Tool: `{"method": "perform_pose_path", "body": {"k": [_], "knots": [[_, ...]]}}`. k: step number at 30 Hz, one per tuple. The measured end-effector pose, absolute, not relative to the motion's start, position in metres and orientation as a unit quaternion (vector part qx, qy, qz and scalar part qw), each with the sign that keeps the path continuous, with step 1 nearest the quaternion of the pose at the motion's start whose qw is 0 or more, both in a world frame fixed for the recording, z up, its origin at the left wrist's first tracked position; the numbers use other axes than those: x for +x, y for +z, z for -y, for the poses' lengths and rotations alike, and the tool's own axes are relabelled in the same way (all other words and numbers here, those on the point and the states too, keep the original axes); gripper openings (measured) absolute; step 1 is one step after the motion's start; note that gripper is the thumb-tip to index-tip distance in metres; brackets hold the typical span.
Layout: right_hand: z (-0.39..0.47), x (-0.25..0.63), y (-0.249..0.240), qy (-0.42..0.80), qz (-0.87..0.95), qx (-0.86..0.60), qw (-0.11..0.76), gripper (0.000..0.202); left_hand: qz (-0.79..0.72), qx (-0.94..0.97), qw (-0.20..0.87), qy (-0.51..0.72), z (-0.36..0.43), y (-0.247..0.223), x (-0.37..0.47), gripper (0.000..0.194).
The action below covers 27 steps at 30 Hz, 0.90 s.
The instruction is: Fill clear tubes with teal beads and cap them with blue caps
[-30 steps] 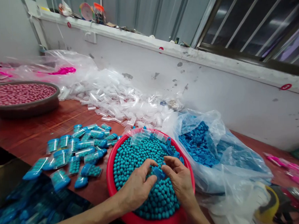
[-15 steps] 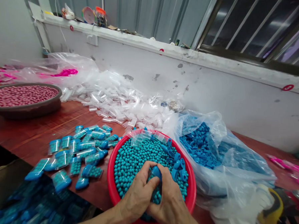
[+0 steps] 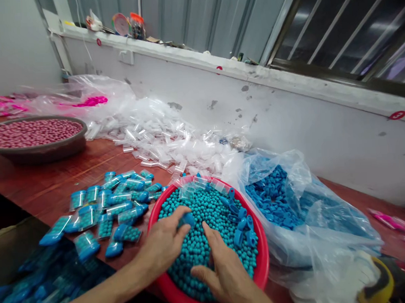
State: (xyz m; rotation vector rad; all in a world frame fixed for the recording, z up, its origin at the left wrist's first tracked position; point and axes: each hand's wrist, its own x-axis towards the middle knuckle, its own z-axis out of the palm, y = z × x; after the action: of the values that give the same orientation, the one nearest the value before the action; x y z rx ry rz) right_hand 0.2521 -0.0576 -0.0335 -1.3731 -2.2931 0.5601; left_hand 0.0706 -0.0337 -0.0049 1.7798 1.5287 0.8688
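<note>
A red basin holds many teal beads, with blue caps and clear pieces along its far and right edges. Over the basin's left side, my left hand pinches a blue-ended container, partly hidden by the fingers. Above the beads to the right, my right hand is open, thumb and fingers apart, holding nothing. Left of the basin, several filled containers with blue ends and teal beads lie on the red table.
A brown basin of pink beads stands far left. Clear tubes are heaped along the wall. A plastic bag of blue caps lies to the right. More filled containers are below the table edge, lower left.
My hands have moved apart. The left, with the blue-ended container, has shifted left and up; the right has let go and opened.
</note>
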Motion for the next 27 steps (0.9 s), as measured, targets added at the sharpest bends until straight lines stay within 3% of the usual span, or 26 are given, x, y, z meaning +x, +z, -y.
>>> {"method": "perform_pose_path", "body": {"k": [4, 8, 12, 15, 17, 23, 27], "knots": [[0.027, 0.258, -0.016, 0.174, 0.843, -0.477, 0.175, 0.033, -0.704, 0.666, 0.073, 0.236, 0.018, -0.003, 0.010, 0.045], [-0.013, 0.236, -0.004, 0.071, 0.856, -0.492, 0.144, 0.029, -0.718, 0.672, -0.071, 0.169, 0.010, -0.004, -0.008, 0.045], [-0.046, 0.205, -0.010, -0.021, 0.865, -0.494, 0.083, 0.050, -0.660, 0.721, -0.039, 0.208, -0.015, -0.010, 0.013, 0.039], [-0.056, 0.194, -0.019, -0.066, 0.863, -0.498, 0.049, 0.057, -0.613, 0.757, 0.011, 0.226, -0.049, -0.019, 0.031, 0.048], [-0.056, 0.195, -0.022, -0.085, 0.865, -0.493, 0.037, 0.051, -0.580, 0.779, 0.072, 0.225, -0.066, -0.026, 0.039, 0.054], [-0.046, 0.217, -0.027, -0.102, 0.876, -0.471, 0.020, 0.023, -0.508, 0.804, 0.159, 0.263, -0.058, -0.045, 0.061, 0.050], [-0.038, 0.237, -0.032, -0.095, 0.873, -0.479, 0.019, 0.022, -0.453, 0.787, 0.270, 0.318, -0.048, -0.047, 0.084, 0.047]]}}
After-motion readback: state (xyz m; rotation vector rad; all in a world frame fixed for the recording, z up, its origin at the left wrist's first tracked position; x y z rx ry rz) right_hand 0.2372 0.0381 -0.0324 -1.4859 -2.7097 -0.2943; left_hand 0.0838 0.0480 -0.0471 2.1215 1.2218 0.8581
